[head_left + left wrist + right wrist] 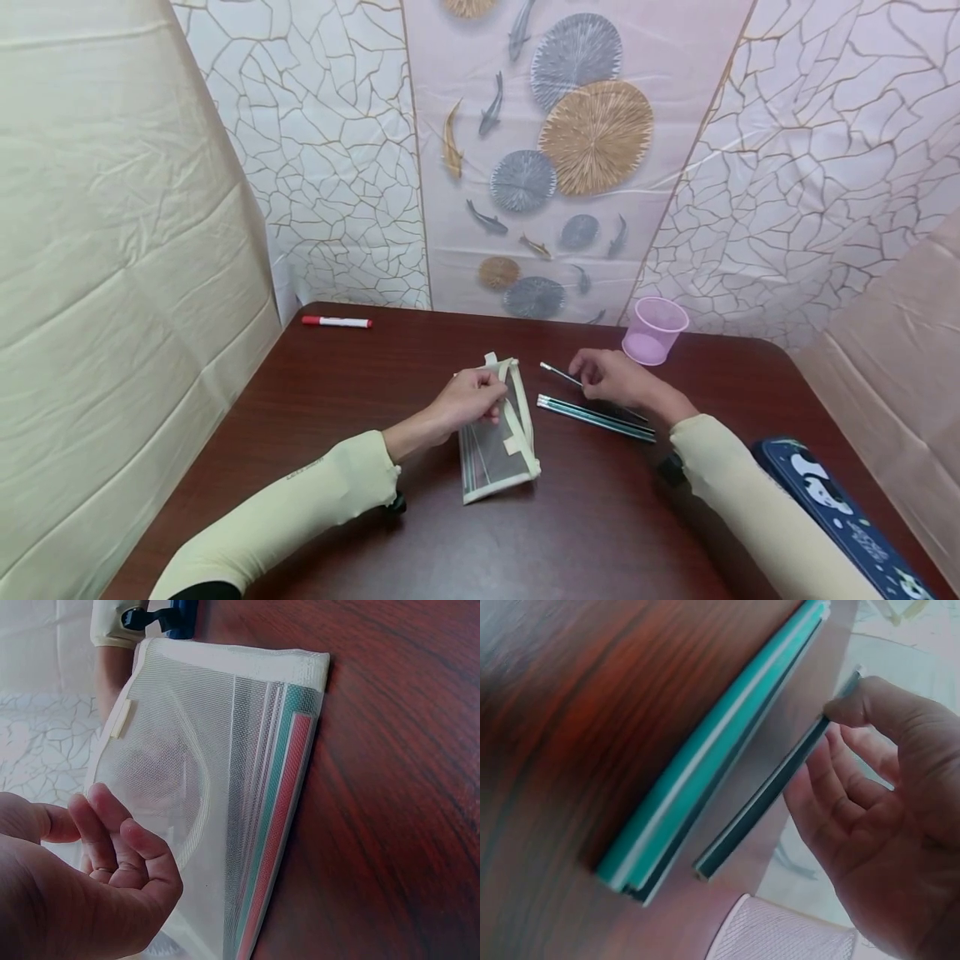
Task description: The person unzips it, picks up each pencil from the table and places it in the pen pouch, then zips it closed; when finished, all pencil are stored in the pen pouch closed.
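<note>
A translucent mesh pencil pouch (pixel 491 458) with cream edging stands tilted near the middle of the table. My left hand (pixel 474 397) pinches its upper edge with thumb and fingertips. Through the mesh, the left wrist view shows several slim sticks lengthwise inside, one of them red (pixel 281 791). Right of the pouch, my right hand (pixel 617 377) pinches a dark pencil (pixel 772 784) between thumb and fingers. Beside that pencil lie green and dark pencils (pixel 596 418), close together on the table.
Behind the right hand stands a pink mesh cup (pixel 655 333). A blue pencil case (pixel 840 508) with panda pictures lies along the right edge, beside the right forearm. At the back left lies a red-and-white marker (pixel 337 322). Patterned cloth hangs behind the table.
</note>
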`<state>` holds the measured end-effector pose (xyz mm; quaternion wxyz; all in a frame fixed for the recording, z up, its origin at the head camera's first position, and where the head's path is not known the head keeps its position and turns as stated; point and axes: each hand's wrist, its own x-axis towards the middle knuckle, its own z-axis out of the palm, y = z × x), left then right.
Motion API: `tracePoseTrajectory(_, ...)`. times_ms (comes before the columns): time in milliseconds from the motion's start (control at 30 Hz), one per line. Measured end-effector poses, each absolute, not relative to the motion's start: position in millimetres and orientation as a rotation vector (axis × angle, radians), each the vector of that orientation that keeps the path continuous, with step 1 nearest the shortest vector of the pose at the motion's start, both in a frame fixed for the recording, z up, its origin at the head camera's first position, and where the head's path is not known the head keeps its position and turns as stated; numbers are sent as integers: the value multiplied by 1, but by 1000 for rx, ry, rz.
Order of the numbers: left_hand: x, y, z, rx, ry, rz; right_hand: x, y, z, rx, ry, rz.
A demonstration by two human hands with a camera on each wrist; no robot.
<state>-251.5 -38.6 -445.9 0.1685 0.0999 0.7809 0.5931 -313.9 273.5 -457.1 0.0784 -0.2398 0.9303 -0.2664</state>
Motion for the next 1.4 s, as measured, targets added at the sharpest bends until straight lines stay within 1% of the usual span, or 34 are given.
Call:
tracePoseTrajectory(133,-252,-37,-447,286,2226,1681,-309,265,-450,-764,2857,-886)
tracePoseTrajectory(333,-251,-35,-447,273,2228,1678,-290,241,-437,-825,2894,-1048)
tracePoseTrajectory(533,-251,-35,-446,277,2225,1683,-275,219,-427,-781,2801,-1321)
tracePoseTrajectory(700,-250,-35,-446,266,2222,1685,-265,203,-428,-648,2577,-1707)
tracePoseTrajectory(900,-252,-34,-448,269,2224,1678,-254,183,-434,-341,2302,-2007)
tracePoseTrajectory(1100,-254,-34,-448,268,2221,1677,-245,168,-444,-113,2183,-2058)
tracePoseTrajectory(1267,-254,-35,-448,267,2217,1671,-239,159,-453,-25,2195,-1999)
tracePoseTrajectory(1400,-254,-35,-448,267,2220,1664,-235,155,-458,-5,2195,-1964)
